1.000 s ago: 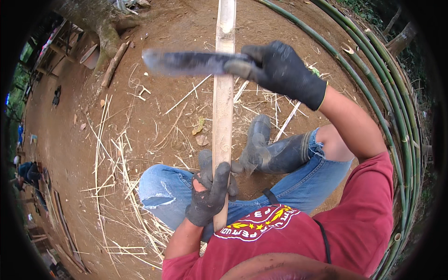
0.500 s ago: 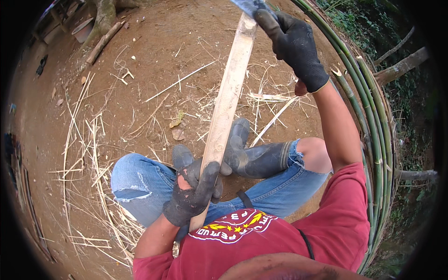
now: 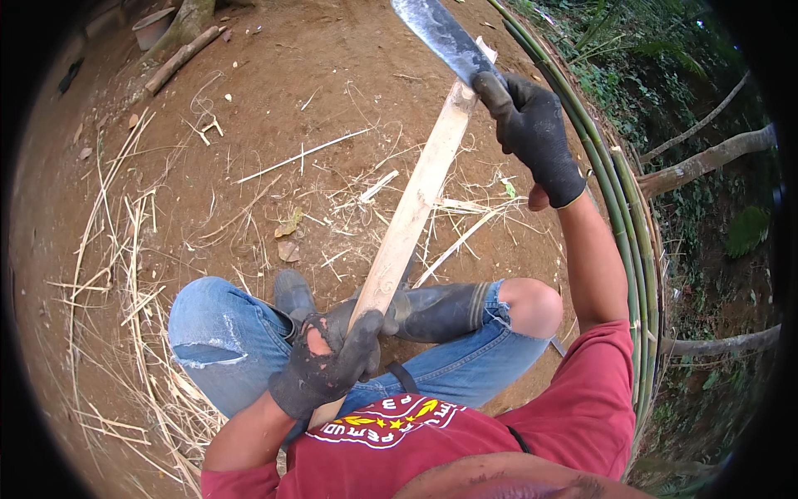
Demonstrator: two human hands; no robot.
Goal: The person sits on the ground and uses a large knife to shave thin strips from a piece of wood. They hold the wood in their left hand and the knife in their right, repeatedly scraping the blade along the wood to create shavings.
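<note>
A long, pale split-bamboo strip (image 3: pixel 414 202) slants from my waist up toward the far right. My left hand (image 3: pixel 326 359), in a worn black glove torn at the back, is closed around its near part. My right hand (image 3: pixel 532 129), also in a black glove, grips a machete. The broad dark-grey machete blade (image 3: pixel 436 40) crosses the strip's far end, where a light piece of wood shows just beyond it. The machete's handle is mostly hidden in my fist; a brown end shows below the glove.
Long green bamboo poles (image 3: pixel 629 224) lie along the right, beside branches (image 3: pixel 706 162) and plants. Pale shavings and thin strips (image 3: pixel 137 274) litter the brown soil. My rubber boots (image 3: pixel 440 312) are under the strip. A short log (image 3: pixel 184 60) and a bucket (image 3: pixel 154 29) are far left.
More of the machete blade is now in view, lying across the strip's far end. The strip leans further right at its far end, and the head view has shifted. Both hands keep their hold.
</note>
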